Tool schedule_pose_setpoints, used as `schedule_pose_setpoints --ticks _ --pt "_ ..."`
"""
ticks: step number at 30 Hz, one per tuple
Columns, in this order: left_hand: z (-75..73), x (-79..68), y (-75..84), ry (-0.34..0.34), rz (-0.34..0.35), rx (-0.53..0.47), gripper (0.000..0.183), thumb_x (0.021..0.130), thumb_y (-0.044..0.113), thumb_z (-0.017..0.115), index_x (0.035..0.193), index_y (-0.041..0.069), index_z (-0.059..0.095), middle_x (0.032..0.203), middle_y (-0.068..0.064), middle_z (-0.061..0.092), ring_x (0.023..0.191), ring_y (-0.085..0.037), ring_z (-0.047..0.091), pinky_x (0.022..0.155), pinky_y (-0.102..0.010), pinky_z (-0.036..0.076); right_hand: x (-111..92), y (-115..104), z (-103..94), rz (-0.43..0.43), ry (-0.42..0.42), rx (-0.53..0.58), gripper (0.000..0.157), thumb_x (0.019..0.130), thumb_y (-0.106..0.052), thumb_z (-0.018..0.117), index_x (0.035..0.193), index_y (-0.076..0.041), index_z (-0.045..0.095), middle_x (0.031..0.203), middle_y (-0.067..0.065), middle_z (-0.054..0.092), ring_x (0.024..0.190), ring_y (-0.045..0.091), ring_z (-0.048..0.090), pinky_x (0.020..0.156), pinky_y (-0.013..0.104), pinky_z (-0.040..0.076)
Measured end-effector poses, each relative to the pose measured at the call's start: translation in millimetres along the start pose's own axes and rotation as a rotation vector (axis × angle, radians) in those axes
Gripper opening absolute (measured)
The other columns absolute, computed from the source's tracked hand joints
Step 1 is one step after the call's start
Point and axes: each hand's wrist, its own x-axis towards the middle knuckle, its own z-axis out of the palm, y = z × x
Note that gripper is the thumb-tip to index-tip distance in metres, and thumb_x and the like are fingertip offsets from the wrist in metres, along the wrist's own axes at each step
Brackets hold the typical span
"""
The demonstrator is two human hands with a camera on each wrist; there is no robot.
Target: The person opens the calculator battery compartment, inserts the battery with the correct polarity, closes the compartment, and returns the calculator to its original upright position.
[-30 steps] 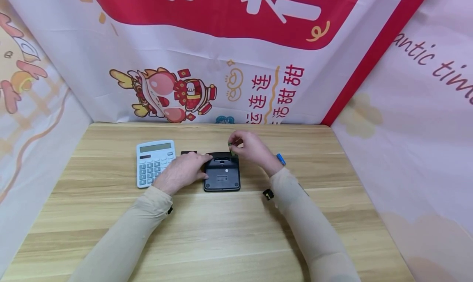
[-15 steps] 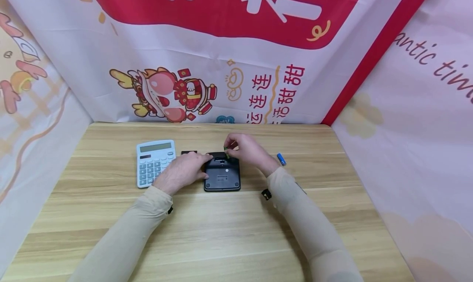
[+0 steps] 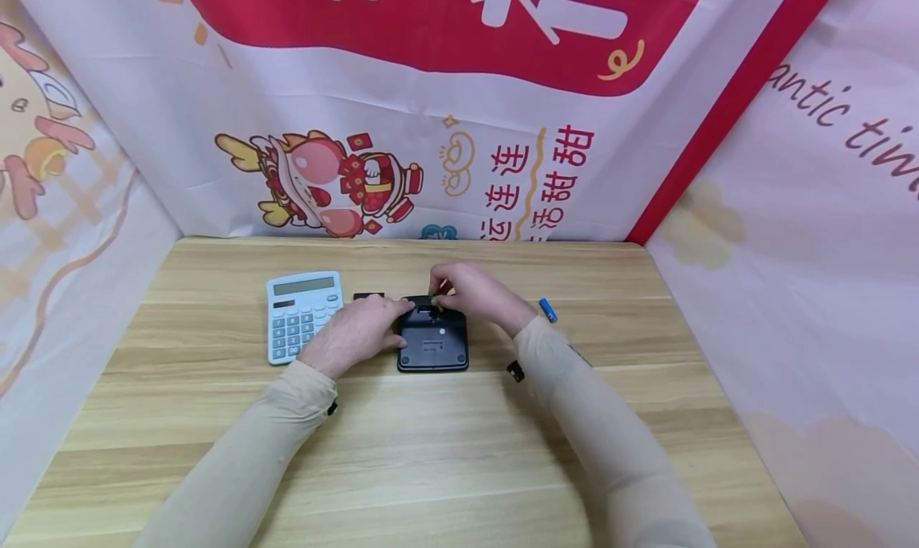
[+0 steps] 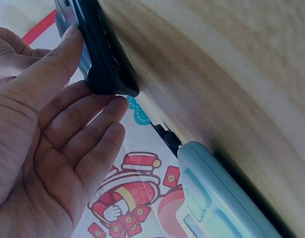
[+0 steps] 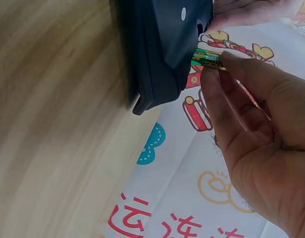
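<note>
A black calculator [image 3: 433,348] lies underside up on the table, with a battery recess near its far edge. My left hand [image 3: 359,329] holds it at the left side; in the left wrist view the thumb [image 4: 68,49] lies against the black body and fingertips touch its end. Between the thumb and fingers of my right hand [image 3: 475,293] is a green battery [image 5: 207,58], pinched at one end. Its other end points to the recess and meets the black body in the right wrist view. From the head view, the right fingers partly hide battery and recess.
A light blue calculator [image 3: 301,313] lies face up, partly behind my left hand. Behind that hand is a small flat black piece [image 3: 369,296]. A blue battery [image 3: 548,309] rests right of my right hand. Printed cloth [image 3: 402,101] hangs at the table's far edge.
My right hand has moved left and slightly nearer with the green battery, from the recess's right end to over it. The blue battery shows fully now. The left hand keeps its place.
</note>
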Motion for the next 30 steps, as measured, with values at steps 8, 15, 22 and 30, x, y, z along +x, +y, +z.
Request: schedule_pose_setpoints --ticks 8,15,22,30 --pt "-0.9 -1.0 1.1 0.008 0.007 -0.008 0.057 0.091 0.037 0.084 0.141 0.017 0.066 0.124 -0.009 0.078 0.105 -0.021 0.075 0.093 -0.045 0.064 2.5 -0.9 -1.3 -0.095 -0.047 -0.107 0.007 0.1 -0.015 0.073 0.104 -0.018 0.07 0.104 -0.006 0.073 0.103 0.01 0.069 0.096 0.029 0.061" --pt "-0.6 -0.2 1.1 0.016 0.013 -0.008 0.057 0.091 0.035 0.085 0.14 0.016 0.066 0.123 -0.009 0.079 0.104 -0.02 0.075 0.091 -0.045 0.064 3.5 2.4 3.2 -0.23 -0.06 -0.199 0.01 0.103 -0.015 0.069 0.109 -0.023 0.068 0.107 -0.009 0.071 0.098 0.009 0.063 0.095 0.027 0.058" --pt "0.0 0.2 1.2 0.014 0.012 0.002 0.056 0.09 0.036 0.085 0.139 0.016 0.067 0.122 -0.009 0.079 0.102 -0.02 0.075 0.089 -0.045 0.064 2.2 7.5 5.7 -0.252 -0.057 -0.181 0.009 0.104 -0.016 0.068 0.108 -0.023 0.068 0.106 -0.011 0.069 0.097 0.007 0.063 0.094 0.028 0.06" --pt "0.3 0.4 1.0 0.005 0.002 -0.009 0.057 0.09 0.036 0.085 0.141 0.017 0.066 0.123 -0.008 0.079 0.103 -0.019 0.074 0.091 -0.044 0.064 3.8 6.9 13.1 -0.237 -0.066 -0.204 0.011 0.106 -0.019 0.065 0.11 -0.024 0.074 0.109 -0.011 0.072 0.097 0.005 0.064 0.098 0.025 0.06"
